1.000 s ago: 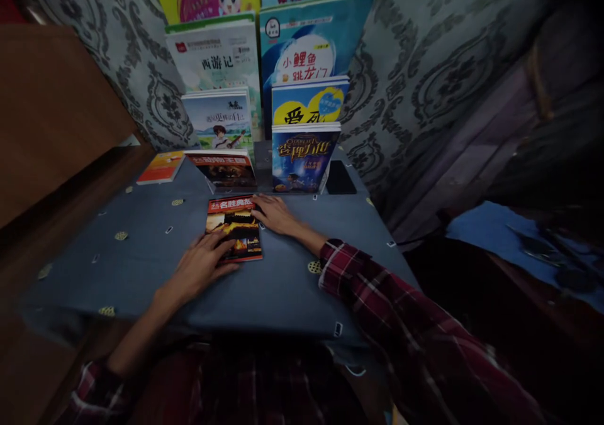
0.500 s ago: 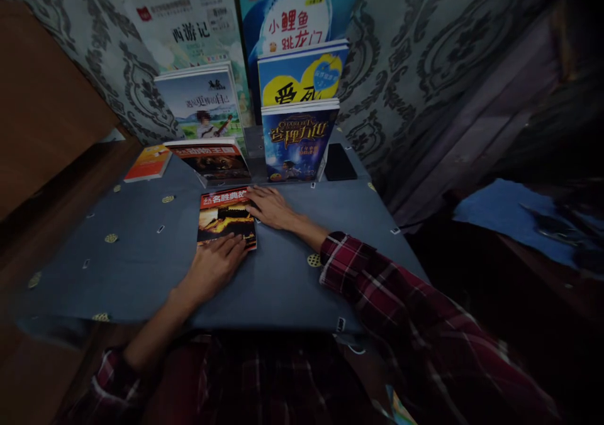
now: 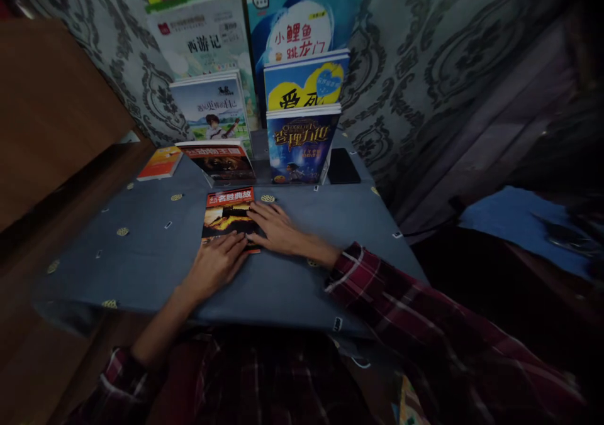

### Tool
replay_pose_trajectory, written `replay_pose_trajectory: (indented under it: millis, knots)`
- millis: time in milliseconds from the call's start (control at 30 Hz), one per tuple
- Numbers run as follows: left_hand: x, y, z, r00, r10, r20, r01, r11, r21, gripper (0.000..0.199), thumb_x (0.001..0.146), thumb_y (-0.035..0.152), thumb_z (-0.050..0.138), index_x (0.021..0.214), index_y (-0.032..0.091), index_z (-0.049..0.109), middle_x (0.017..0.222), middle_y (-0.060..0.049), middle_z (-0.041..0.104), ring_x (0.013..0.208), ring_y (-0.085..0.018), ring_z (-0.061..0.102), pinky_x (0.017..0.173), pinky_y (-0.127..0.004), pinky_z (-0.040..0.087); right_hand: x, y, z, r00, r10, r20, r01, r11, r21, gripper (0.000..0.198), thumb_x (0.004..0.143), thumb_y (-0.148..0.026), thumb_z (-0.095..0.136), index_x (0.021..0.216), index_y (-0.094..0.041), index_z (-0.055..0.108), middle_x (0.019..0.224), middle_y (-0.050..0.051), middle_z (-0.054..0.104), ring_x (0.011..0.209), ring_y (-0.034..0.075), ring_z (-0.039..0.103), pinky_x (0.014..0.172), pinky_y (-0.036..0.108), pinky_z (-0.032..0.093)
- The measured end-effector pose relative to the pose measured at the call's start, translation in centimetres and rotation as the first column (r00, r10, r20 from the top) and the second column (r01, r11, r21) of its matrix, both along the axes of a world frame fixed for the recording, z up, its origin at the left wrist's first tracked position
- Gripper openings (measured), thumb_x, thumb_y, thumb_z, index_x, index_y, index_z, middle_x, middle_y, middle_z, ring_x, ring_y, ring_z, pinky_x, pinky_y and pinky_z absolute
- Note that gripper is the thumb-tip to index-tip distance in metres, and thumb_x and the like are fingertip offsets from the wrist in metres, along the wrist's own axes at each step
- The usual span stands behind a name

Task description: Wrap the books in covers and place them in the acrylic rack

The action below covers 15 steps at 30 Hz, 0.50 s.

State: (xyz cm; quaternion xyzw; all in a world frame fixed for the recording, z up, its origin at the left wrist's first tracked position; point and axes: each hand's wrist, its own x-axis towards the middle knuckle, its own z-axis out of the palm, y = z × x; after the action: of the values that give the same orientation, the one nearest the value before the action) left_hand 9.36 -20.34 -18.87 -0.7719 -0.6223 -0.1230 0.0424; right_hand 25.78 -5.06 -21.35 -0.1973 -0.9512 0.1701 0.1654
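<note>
A small book (image 3: 226, 214) with a red title band and a dark, golden picture lies closed and flat on the cloth-covered table (image 3: 155, 268). My left hand (image 3: 217, 261) rests on its near edge, fingers stretched out over the lower cover. On its right edge lies my right hand (image 3: 274, 227), palm down, with the fingers extended onto the cover. Both hands touch the book without gripping it. Just behind it, a book with a red band and an animal picture (image 3: 221, 161) leans back in a stand.
Several books stand in tiers at the back, among them a dark blue book (image 3: 299, 148) and a tall pale green one (image 3: 202, 41). A black phone-like slab (image 3: 343, 166) lies right of them. An orange book (image 3: 160, 163) lies at the left. Patterned wall behind.
My right hand has slid down along the book's right edge, toward me, uncovering more of the title. My left hand stays on the near edge. The view has shifted slightly.
</note>
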Motion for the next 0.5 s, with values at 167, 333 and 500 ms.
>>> replay_pose_trajectory:
  millis: [167, 333, 500]
  knots:
    - [-1.3, 0.2, 0.0, 0.996, 0.012, 0.088, -0.013, 1.0, 0.008, 0.035, 0.105, 0.032, 0.043, 0.12, 0.021, 0.072, 0.127, -0.009, 0.073, 0.119, -0.023, 0.067, 0.102, -0.038, 0.054, 1.8, -2.0, 0.0, 0.996, 0.092, 0.011, -0.092, 0.996, 0.002, 0.08, 0.095, -0.058, 0.062, 0.153, -0.006, 0.043, 0.161, 0.028, 0.038, 0.154, 0.036, 0.03, 0.125, 0.058, 0.023]
    - [-3.4, 2.5, 0.0, 0.917, 0.398, 0.028, -0.398, 0.917, -0.018, 0.038, 0.103, 0.035, 0.046, 0.132, 0.016, 0.062, 0.138, -0.016, 0.063, 0.122, -0.03, 0.063, 0.103, -0.044, 0.051, 2.3, -2.2, 0.8, 0.994, 0.106, 0.027, -0.105, 0.993, -0.047, 0.084, 0.094, -0.066, 0.058, 0.156, -0.011, 0.041, 0.164, 0.026, 0.034, 0.155, 0.036, 0.028, 0.126, 0.06, 0.02]
    - [-4.8, 4.3, -0.2, 0.856, 0.499, 0.136, -0.491, 0.867, -0.088, 0.046, 0.099, 0.039, 0.051, 0.138, 0.014, 0.056, 0.128, -0.019, 0.068, 0.12, -0.035, 0.063, 0.102, -0.05, 0.048, 2.0, -2.4, 1.8, 0.996, 0.048, 0.069, -0.039, 0.991, -0.127, 0.068, 0.101, -0.055, 0.052, 0.153, -0.011, 0.046, 0.164, 0.023, 0.036, 0.156, 0.032, 0.029, 0.128, 0.056, 0.02]
